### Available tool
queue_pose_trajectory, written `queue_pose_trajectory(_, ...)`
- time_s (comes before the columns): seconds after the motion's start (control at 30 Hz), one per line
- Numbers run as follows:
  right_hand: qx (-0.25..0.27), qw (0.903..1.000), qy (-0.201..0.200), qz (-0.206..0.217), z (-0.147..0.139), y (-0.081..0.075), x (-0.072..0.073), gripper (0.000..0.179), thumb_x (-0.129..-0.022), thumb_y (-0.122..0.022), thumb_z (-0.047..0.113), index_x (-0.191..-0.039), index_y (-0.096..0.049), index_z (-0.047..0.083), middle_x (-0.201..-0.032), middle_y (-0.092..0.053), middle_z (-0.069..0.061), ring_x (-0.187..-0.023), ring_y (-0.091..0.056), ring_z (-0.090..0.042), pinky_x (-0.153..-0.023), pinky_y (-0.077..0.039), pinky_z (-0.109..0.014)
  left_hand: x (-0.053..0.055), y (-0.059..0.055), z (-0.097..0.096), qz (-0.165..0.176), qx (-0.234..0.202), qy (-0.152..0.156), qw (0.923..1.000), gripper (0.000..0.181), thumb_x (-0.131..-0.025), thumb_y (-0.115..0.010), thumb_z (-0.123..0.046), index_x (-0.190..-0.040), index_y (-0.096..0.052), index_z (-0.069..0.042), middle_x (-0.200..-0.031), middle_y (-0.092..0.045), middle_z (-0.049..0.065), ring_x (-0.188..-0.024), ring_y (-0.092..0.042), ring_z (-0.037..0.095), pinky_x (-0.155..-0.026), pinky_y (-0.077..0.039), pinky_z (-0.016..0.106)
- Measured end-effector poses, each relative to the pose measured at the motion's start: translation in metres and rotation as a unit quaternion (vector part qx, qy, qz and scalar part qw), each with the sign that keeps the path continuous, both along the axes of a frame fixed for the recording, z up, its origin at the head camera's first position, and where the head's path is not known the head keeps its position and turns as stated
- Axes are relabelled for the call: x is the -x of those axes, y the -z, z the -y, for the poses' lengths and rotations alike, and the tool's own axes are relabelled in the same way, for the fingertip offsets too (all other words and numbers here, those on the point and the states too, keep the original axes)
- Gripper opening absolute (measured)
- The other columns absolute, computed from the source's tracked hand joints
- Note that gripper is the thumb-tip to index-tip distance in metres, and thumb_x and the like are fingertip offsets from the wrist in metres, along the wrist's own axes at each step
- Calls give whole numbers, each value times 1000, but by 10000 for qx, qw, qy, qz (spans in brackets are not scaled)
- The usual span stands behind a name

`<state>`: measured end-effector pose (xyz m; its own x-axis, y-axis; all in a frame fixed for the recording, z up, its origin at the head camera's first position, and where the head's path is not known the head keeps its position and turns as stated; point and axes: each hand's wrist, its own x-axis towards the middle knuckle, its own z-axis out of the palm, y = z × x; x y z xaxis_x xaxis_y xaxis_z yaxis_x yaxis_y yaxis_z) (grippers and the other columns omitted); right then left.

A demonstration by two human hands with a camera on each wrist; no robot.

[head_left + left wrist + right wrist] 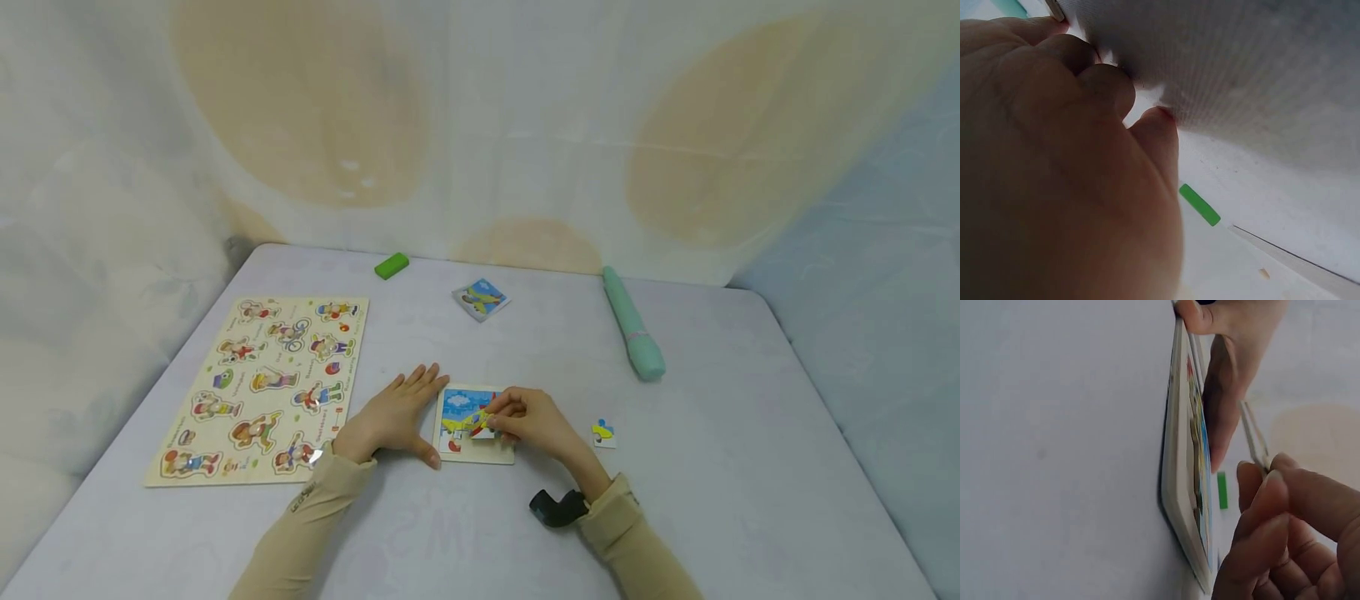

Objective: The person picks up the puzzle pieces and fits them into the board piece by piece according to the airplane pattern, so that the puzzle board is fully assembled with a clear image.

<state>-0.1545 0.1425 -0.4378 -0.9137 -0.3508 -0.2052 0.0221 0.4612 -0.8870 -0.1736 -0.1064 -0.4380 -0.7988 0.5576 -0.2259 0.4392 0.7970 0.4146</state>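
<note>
A small jigsaw puzzle board with a blue and yellow picture lies in front of the person, partly filled with pieces. Along its left side rests the left hand, fingers spread, thumb and fingertips at the frame's edge. The right hand pinches a jigsaw piece between thumb and fingers over the board's lower right. In the right wrist view that piece shows edge-on, held above the board. A loose jigsaw piece with yellow and blue lies right of the right hand.
At the left lies a large wooden board with cartoon sports figures. Farther back are a green block, a picture card and a long mint-green rolled object. Fabric walls stand around the table.
</note>
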Motion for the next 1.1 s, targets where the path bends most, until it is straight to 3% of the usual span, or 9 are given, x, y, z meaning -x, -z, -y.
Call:
queue_pose_trajectory(0.5,-771,9938,-205,-774,15,7,-10,5,-85,-72,14,-87,-69,10,-75,-63,1,-65,-53,-10,-55,-43,-16,0,1,0,-37,10,-3,10000,125,-56,-88,-53,-153,-25,-4,-162,-16,18,-151,-12,36,-121,-15,55)
queue_pose_trajectory(0.8,-1397,9790,-89,-1484,27,13,-16,6,-81,-73,13,-84,-68,14,-68,-54,7,-59,-45,-5,-52,-34,-16,1,4,1,-96,48,35,9999,125,-56,-88,-54,-153,-25,-5,-162,-16,18,-151,-11,36,-121,-15,55)
queue_pose_trajectory(1.0,-1577,9768,36,-1447,32,11,-18,17,-81,-74,15,-96,-67,12,-68,-52,7,-57,-44,-6,-50,-31,-17,1,4,2,-103,69,11,9999,125,-56,-88,-54,-153,-25,-5,-162,-16,17,-151,-11,36,-122,-15,55)
queue_pose_trajectory(1.1,-1437,9806,-82,-1327,28,13,-16,21,-82,-74,17,-101,-67,12,-70,-53,7,-57,-44,-5,-50,-32,-16,1,4,1,-95,18,2,10000,125,-56,-88,-53,-153,-26,-4,-161,-16,18,-150,-12,37,-121,-15,55)
